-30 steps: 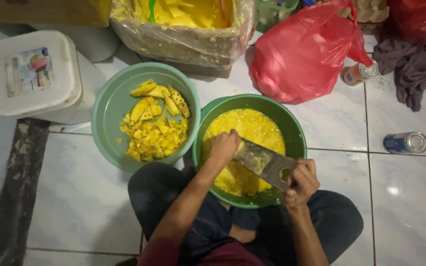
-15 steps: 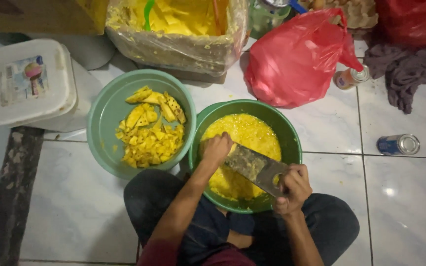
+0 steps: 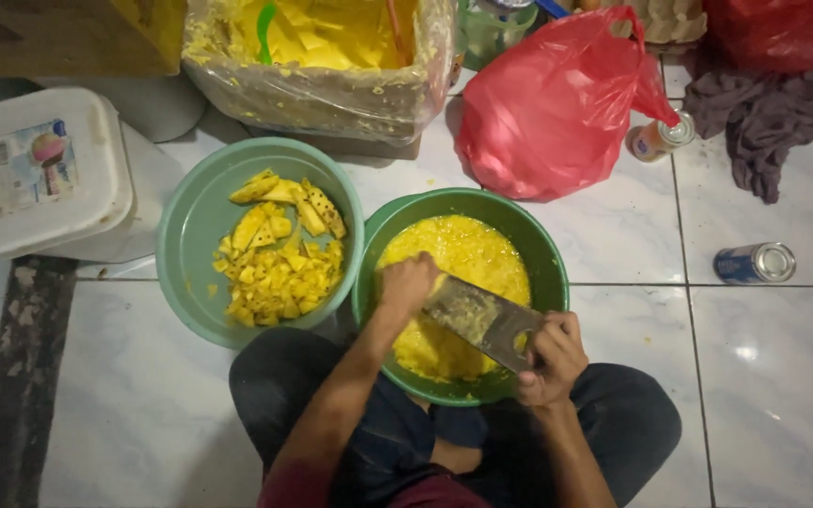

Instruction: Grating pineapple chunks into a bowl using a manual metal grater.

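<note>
I sit on the floor with a dark green basin (image 3: pixel 548 254) of yellow grated pulp between my knees. My right hand (image 3: pixel 552 357) grips the lower end of a flat metal grater (image 3: pixel 477 318) that slants over the basin. My left hand (image 3: pixel 408 282) is closed and pressed against the grater's upper part; whatever piece it holds is hidden under the fingers. To the left stands a light green bowl (image 3: pixel 195 226) with several yellow pineapple chunks (image 3: pixel 279 263).
A plastic-lined box of yellow scraps (image 3: pixel 322 85) stands behind the bowls. A red plastic bag (image 3: pixel 548 113), two cans (image 3: pixel 755 263) (image 3: pixel 661 136) and a grey cloth (image 3: pixel 764 118) lie to the right. A white lidded tub (image 3: pixel 35 174) is at left.
My left hand has slid a little along the grater's upper end. The view has shifted slightly; the bowls and my right hand keep their places.
</note>
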